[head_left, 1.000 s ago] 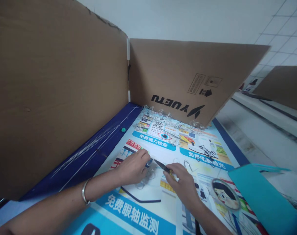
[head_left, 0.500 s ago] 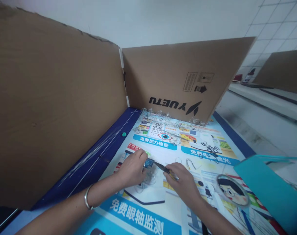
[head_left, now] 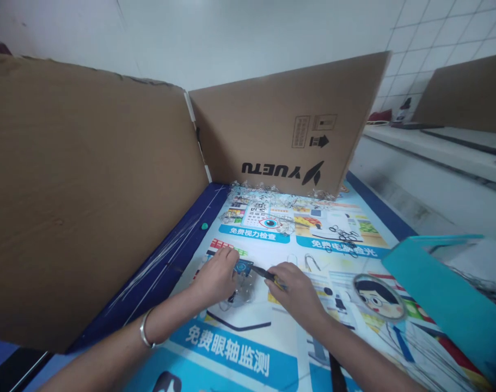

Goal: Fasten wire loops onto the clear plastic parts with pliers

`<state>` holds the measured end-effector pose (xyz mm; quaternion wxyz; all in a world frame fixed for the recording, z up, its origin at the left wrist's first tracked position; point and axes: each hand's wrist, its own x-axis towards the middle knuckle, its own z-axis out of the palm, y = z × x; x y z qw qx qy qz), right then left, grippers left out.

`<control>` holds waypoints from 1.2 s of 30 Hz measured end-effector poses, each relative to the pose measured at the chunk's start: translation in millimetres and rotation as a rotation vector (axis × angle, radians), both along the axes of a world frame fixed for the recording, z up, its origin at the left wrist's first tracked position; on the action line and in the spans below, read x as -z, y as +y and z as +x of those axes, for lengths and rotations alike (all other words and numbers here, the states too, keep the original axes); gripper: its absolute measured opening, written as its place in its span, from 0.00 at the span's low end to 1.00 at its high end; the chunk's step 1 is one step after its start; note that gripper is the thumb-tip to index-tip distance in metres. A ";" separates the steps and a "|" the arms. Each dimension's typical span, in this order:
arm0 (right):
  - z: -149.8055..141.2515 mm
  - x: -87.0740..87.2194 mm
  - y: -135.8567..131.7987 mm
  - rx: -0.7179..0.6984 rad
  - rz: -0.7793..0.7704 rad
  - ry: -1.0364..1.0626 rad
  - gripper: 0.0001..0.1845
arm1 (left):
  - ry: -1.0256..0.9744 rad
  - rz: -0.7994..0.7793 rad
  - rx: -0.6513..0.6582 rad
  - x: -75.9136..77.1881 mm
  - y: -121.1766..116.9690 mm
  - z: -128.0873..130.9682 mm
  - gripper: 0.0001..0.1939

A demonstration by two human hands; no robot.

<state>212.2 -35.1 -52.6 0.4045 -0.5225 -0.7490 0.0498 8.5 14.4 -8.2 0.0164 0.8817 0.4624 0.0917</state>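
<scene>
My left hand (head_left: pixel 218 275) is closed in a pinch beside a small blue patch with a circle pattern (head_left: pixel 243 265). What its fingertips hold is too small to make out. Thin, clear-looking loops (head_left: pixel 244 288), perhaps wire, show just below those fingers; whether they are held or lie on the table is unclear. My right hand (head_left: pixel 294 288) is wrapped around pliers (head_left: pixel 268 274) with dark jaws and black-and-yellow handles. The jaws point left, with their tip at the blue patch close to my left fingertips. Whether the jaws grip anything cannot be seen.
Cardboard panels (head_left: pixel 109 190) stand at the left and back. Shiny wire pieces (head_left: pixel 264 190) line the back panel's foot. Dark loops (head_left: pixel 343 239) and a bent wire piece (head_left: pixel 312 262) lie rightward. Long wires (head_left: pixel 158 256) rest along the left edge. A teal box (head_left: pixel 439 294) stands right.
The view has shifted slightly, so the table and panels appear further left. Both hands stay close together, the pliers still pointing at the left fingertips.
</scene>
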 end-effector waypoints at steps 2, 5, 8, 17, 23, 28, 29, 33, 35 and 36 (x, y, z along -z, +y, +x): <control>-0.7 -0.4 -0.6 0.004 -0.017 -0.013 0.06 | -0.009 0.003 -0.003 1.1 0.6 -2.3 0.11; -1.8 -1.4 -1.3 0.017 -0.055 -0.027 0.06 | -0.032 0.005 -0.001 2.2 0.9 -5.5 0.09; -2.3 -2.3 -1.6 0.025 -0.083 -0.033 0.07 | -0.073 0.002 0.003 3.6 0.9 -7.8 0.08; -1.8 0.5 -1.1 0.004 -0.032 -0.022 0.05 | -0.264 0.082 0.079 18.5 6.6 -16.1 0.06; -1.9 -2.5 -1.5 0.003 0.002 -0.019 0.05 | -0.316 0.020 0.098 17.8 8.3 -15.8 0.07; -0.7 -2.6 -1.2 0.009 0.021 -0.025 0.06 | -0.320 0.025 0.099 14.8 9.5 -13.4 0.06; -0.4 -2.5 -1.0 0.008 0.028 -0.024 0.06 | -0.326 0.019 0.102 13.9 9.6 -12.9 0.06; -0.2 -1.9 -0.1 0.014 0.106 -0.014 0.05 | -0.356 -0.032 0.111 10.7 9.1 -11.4 0.06; -1.0 -1.8 0.1 0.014 0.139 -0.019 0.05 | -0.370 -0.055 0.120 10.1 8.2 -10.8 0.07; -1.7 -1.9 0.1 0.012 0.150 -0.029 0.05 | -0.375 -0.067 0.120 10.1 7.6 -10.4 0.07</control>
